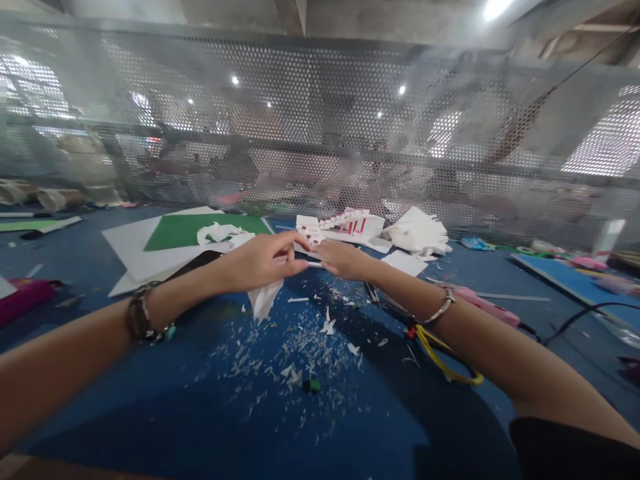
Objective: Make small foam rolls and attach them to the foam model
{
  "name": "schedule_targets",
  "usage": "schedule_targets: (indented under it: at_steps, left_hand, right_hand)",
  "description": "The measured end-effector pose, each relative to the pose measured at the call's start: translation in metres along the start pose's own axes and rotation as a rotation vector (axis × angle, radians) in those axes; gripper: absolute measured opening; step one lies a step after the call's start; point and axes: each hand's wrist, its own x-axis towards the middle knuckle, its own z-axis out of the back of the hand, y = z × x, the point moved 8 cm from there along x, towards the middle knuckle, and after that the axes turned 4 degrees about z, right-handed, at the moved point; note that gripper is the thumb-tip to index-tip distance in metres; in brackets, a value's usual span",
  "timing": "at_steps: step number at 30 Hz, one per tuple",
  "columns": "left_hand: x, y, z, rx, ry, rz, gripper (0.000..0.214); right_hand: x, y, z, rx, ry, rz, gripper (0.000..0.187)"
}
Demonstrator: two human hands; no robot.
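Observation:
Over the middle of the blue table, my left hand (260, 261) and my right hand (346, 259) meet almost fingertip to fingertip. A thin white strip (315, 265), perhaps rolled paper, spans the gap between them, pinched at its ends. A crumpled piece of white paper (265, 300) shows below my left hand; whether that hand holds it too is unclear. Just behind my fingers stands a white paper model (356, 225) with red stripes and steps. Paper scraps (305, 353) and a small green piece (313, 385) lie scattered below my hands.
Green sheet (200, 230) and white sheets (125, 243) lie left, with a magenta pouch (30, 299) at the edge. Yellow-handled scissors (445, 357) and a pink tool (485, 305) lie by my right forearm. A blue board (565, 280) is farther right. Perforated metal screen (320, 120) rises behind.

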Motion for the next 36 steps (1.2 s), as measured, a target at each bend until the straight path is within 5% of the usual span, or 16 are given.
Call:
schedule_targets:
  at_steps: [4,7,10,16,21,25,31,36]
  left_hand:
    - [-0.026,-0.04,-0.061,0.086,0.289,-0.324,0.029]
    - [-0.052,-0.063,-0.098,0.271,0.333,-0.537,0.027]
    - [-0.06,-0.069,-0.111,0.304,0.273,-0.612,0.015]
    - [-0.035,-0.041,-0.094,0.389,0.151,-0.622,0.02]
    - [0.006,0.013,-0.083,0.409,0.278,-0.328,0.014]
    - [0.016,0.036,-0.083,0.435,0.377,-0.161,0.018]
    - [0.018,0.032,-0.062,0.455,0.287,0.002,0.025]
    - [0.012,0.006,-0.039,0.402,-0.006,-0.024,0.028]
  right_hand:
    - [-0.033,0.007,0.02,0.017,0.038,0.018,0.025]
    - [-0.068,0.013,0.025,0.015,0.15,-0.005,0.022]
    - [-0.101,0.016,0.027,0.052,0.211,-0.074,0.023]
    - [-0.145,0.015,0.029,0.151,0.2,-0.194,0.021]
    - [-0.172,0.0,0.003,0.177,0.322,-0.351,0.028]
    - [-0.181,-0.009,-0.007,0.052,0.21,-0.424,0.027]
    - [-0.186,-0.003,-0.015,-0.041,0.211,-0.509,0.023]
    - [-0.185,-0.003,-0.006,-0.163,0.287,-0.652,0.024]
